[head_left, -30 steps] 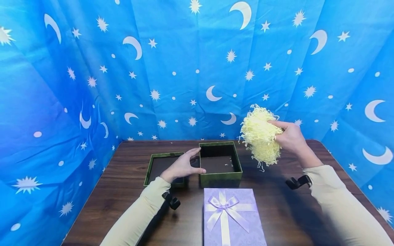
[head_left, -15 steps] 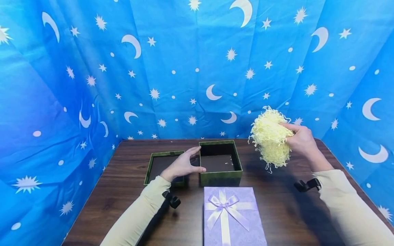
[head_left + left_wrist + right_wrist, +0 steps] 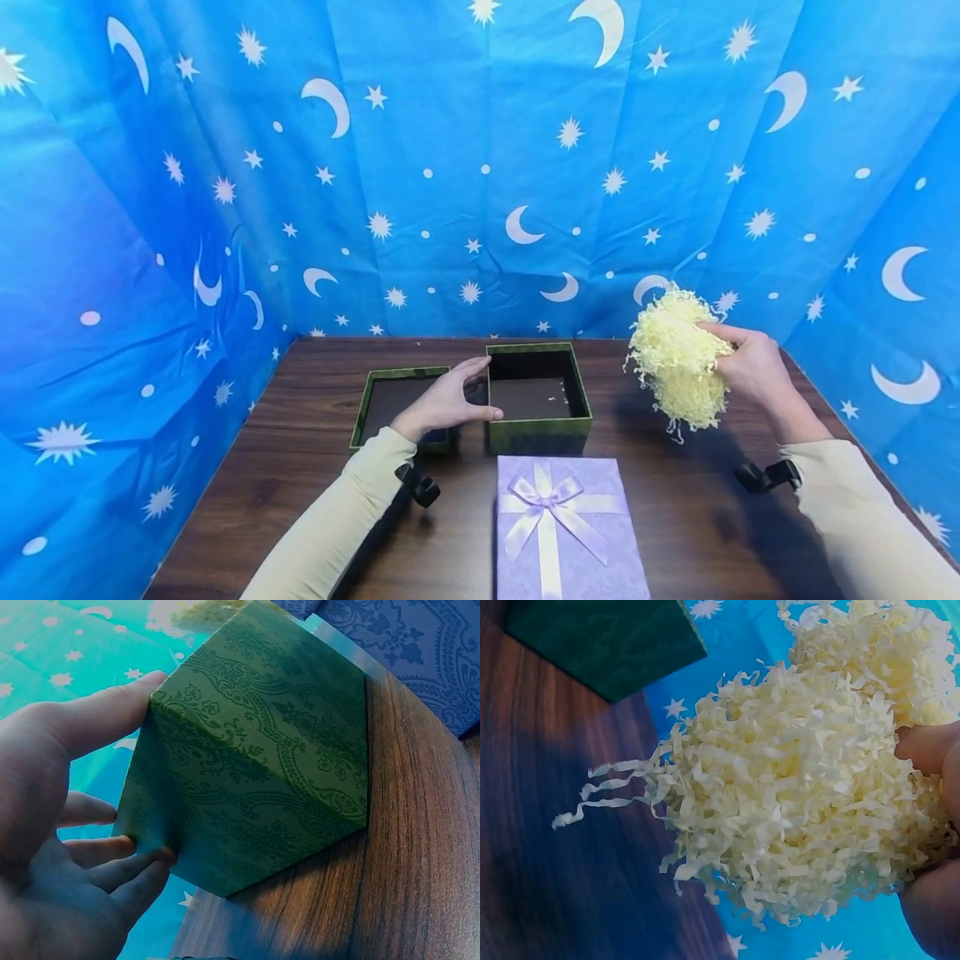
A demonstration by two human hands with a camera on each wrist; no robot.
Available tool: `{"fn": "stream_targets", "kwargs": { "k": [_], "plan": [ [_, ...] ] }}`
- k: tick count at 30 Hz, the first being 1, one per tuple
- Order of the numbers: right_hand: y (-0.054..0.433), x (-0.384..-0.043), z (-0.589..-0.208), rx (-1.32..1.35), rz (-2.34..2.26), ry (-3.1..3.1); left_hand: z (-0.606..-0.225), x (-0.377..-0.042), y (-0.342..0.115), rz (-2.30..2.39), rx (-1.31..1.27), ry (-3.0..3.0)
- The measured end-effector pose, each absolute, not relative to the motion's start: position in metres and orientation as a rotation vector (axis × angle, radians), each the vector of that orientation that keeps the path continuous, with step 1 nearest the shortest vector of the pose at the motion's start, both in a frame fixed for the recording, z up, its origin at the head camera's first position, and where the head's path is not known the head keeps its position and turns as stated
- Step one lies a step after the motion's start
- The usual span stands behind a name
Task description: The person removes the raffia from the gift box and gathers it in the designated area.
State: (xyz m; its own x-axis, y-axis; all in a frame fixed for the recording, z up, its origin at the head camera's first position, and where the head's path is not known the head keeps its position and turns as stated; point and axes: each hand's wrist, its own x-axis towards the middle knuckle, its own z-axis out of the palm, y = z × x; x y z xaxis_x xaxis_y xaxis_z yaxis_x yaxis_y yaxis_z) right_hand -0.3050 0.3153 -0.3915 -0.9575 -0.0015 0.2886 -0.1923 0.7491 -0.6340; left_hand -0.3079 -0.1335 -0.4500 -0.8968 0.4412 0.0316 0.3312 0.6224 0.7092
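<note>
My left hand [image 3: 442, 407] holds the left side of a green box [image 3: 538, 437], thumb at the front corner and fingers spread toward the back. In the left wrist view, my thumb and fingertips rest along the edges of the box's patterned green wall [image 3: 247, 765]. The box stands uncovered, with a few pale scraps on its dark floor. At the right, my right hand [image 3: 752, 367] grips a fluffy bundle of pale yellow shredded paper [image 3: 678, 358], held up above the table. Loose crinkled strands of shredded paper [image 3: 780, 795] dangle from it in the right wrist view.
A shallow green box lid [image 3: 397, 408] lies inside up, left of the box and partly behind my left hand. In front of the box sits a lilac gift box [image 3: 592, 550] with a ribbon bow. A blue moon-and-star curtain [image 3: 450, 100] surrounds the wooden table [image 3: 300, 400].
My right hand has carried the shredded paper to the right, and lower in the last half second. My left hand and the boxes stay in place.
</note>
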Motion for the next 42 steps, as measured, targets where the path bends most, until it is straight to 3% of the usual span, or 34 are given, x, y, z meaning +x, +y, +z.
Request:
{"fn": "stream_targets", "kwargs": {
  "k": [12,42],
  "plan": [
    [0.325,-0.299,-0.411,0.162,0.985,-2.717,-0.449,-0.307,-0.133,1.132,0.65,2.702],
    [0.346,-0.291,-0.417,0.177,0.931,-2.737,-0.452,-0.311,-0.133,1.15,0.646,2.688]
  ]
}}
